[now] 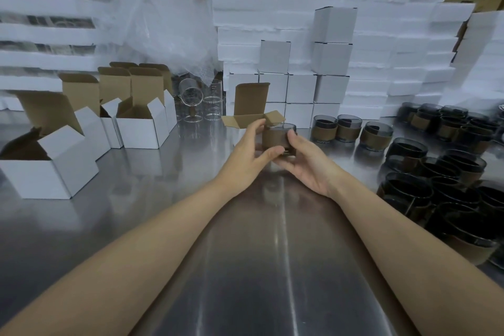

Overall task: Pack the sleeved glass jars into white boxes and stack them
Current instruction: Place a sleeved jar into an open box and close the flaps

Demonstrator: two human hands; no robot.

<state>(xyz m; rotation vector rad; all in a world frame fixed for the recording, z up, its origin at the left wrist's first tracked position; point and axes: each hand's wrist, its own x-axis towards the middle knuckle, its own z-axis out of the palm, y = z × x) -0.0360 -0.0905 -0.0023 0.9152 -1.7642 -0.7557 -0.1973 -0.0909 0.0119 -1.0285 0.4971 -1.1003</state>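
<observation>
Both my hands hold one dark glass jar with a brown sleeve (275,139) above the middle of the steel table. My left hand (246,157) grips its left side with thumb and fingers; my right hand (305,165) cups it from the right and underneath. Directly behind the jar stands an open white box (249,117) with its brown lid flap up. Closed white boxes (313,82) are stacked behind that box. Several more sleeved jars (351,128) stand to the right.
Several open white boxes (141,128) stand at the left of the steel table (163,226). Clear glass jars (201,101) and bubble wrap (163,22) sit behind them. A dense group of dark sleeved jars (441,180) fills the right side. White foam blocks (395,63) line the back.
</observation>
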